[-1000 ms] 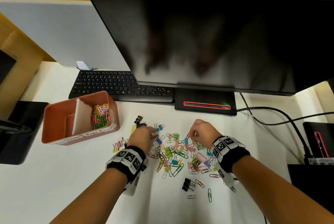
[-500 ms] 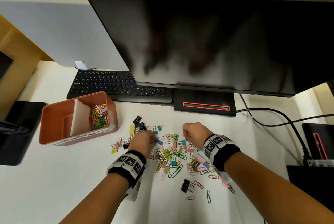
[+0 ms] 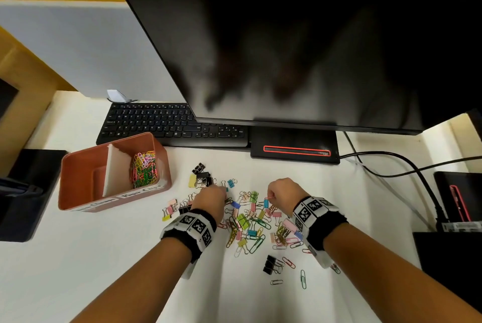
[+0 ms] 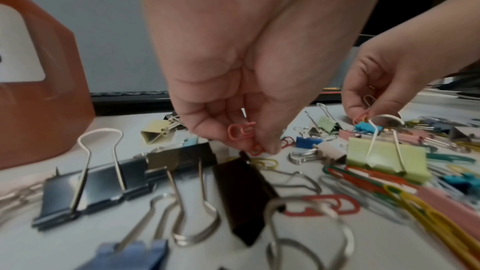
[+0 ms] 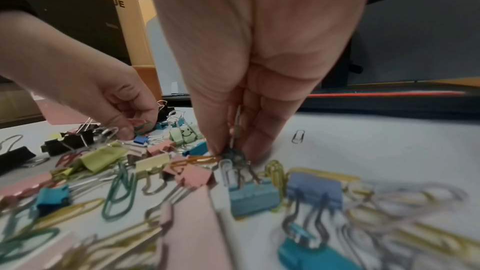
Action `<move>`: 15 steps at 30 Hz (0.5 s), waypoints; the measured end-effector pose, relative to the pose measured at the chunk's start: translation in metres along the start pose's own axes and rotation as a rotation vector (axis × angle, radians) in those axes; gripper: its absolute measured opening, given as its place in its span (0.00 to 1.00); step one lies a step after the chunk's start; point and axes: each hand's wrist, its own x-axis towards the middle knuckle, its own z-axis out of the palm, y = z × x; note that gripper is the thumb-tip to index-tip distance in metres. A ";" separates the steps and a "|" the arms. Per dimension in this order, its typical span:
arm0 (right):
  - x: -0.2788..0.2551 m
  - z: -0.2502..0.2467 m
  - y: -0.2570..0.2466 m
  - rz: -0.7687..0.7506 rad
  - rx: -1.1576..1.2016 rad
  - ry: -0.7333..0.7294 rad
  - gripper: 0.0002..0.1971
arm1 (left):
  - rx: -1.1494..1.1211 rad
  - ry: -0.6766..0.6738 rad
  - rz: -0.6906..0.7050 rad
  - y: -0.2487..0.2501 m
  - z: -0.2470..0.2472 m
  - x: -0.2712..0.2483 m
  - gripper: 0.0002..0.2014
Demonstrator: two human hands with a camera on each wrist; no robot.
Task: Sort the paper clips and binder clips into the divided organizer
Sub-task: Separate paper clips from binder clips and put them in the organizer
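A heap of coloured paper clips and binder clips (image 3: 250, 223) lies on the white desk. My left hand (image 3: 211, 200) is at the heap's left edge; in the left wrist view its thumb and fingers pinch pink paper clips (image 4: 244, 132). My right hand (image 3: 280, 193) is over the heap's right side and pinches paper clips (image 5: 233, 151) between thumb and fingertips, with more held in its curled fingers (image 4: 367, 100). The brown organizer (image 3: 86, 200) stands at the left. Its right compartment holds coloured paper clips (image 3: 144, 168); I see nothing in its left compartment.
A black keyboard (image 3: 169, 124) and a monitor (image 3: 313, 61) on its base (image 3: 294, 150) stand behind the heap. Cables (image 3: 417, 174) run at the right. Dark objects sit at the desk's left edge (image 3: 26, 192) and right edge (image 3: 456, 192).
My right hand has shifted slightly left over the heap. My left hand has stayed at the heap's left edge, fingers working among the clips.
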 end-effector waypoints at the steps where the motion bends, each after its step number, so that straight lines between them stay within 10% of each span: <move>1: -0.002 -0.001 0.000 0.000 0.019 0.004 0.11 | 0.010 0.019 0.019 0.000 0.001 -0.002 0.13; 9: -0.024 -0.033 -0.024 0.005 0.130 0.173 0.10 | -0.397 0.251 0.126 -0.031 -0.028 -0.033 0.06; 15: -0.012 -0.074 -0.145 -0.195 0.157 0.303 0.09 | -0.513 0.417 0.078 -0.118 -0.103 -0.061 0.03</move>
